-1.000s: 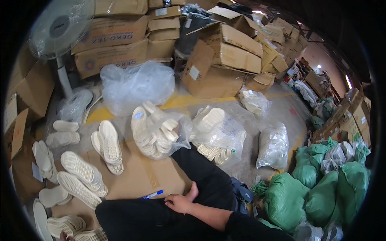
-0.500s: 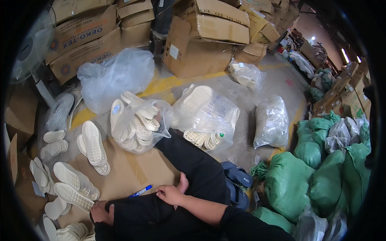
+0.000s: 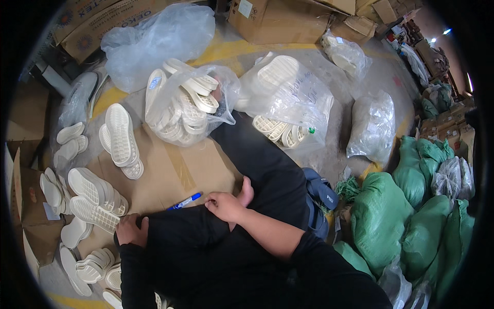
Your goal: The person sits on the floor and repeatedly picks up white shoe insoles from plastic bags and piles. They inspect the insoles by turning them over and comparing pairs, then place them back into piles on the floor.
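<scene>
My left hand [image 3: 132, 230] lies on my black-trousered knee, thumb apart from the fingers, holding nothing. Right beside it are cream shoe soles [image 3: 95, 212] with a grid pattern, fanned in a stack. My right hand [image 3: 225, 206] rests over my lap next to my bare foot [image 3: 246, 191], its fingers curled together with nothing visible in them. A blue and white marker pen [image 3: 184, 201] lies between the two hands at the edge of a flat cardboard sheet [image 3: 159, 170]. Farther up the sheet, a pair of soles [image 3: 121, 136] lies left of an open clear bag of soles [image 3: 181, 110].
Another clear bag of soles [image 3: 288, 98] stands beyond my leg. Dark slippers [image 3: 320, 190] and green sacks [image 3: 382, 221] are on the right, near a filled clear bag [image 3: 371, 126]. Loose soles [image 3: 95, 265] line the left. Cardboard boxes [image 3: 283, 20] stand at the back.
The view has tilted downward, so everything sits higher in the picture and more soles show at the lower left. Both hands keep the same pose and place on my lap.
</scene>
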A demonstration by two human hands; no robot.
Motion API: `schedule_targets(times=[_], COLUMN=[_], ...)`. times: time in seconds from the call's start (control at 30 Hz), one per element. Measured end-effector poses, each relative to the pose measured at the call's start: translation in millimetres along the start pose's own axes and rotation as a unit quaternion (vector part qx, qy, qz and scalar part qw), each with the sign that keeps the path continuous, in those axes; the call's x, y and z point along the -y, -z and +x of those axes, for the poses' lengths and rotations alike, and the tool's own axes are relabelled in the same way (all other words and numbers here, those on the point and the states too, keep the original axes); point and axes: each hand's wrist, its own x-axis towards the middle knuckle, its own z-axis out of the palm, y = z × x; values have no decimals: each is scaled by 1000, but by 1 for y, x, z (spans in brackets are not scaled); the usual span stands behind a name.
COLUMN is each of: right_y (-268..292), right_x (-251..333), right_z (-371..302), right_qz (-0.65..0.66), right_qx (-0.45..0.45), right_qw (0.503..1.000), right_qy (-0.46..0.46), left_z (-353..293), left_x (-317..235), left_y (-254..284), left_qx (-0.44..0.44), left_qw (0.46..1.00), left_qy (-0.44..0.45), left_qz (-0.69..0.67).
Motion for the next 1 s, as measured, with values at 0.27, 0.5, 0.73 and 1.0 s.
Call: schedule_targets(times=[0.27,0.5,0.73,1.0], right_y=[5,6,4,5], right_x=[11,13,14,16], right_z=[0,-1,-4,-5], right_qz=[-15,-41,-43,-62], right_qx=[20,28,16,17], right_qw=[999,998,999,997], right_qy=[-40,-37,-23,-34], left_z=[-1,-3,-5,-5], left_x=[4,3,5,5], left_y=[-2,0,-2,-1], left_qx=[-20,-27,-34,-17], left_qw=[999,999,999,1000], left_qy=[-26,-33,-33,-18], left_qz=[-10,-3,-17,-4])
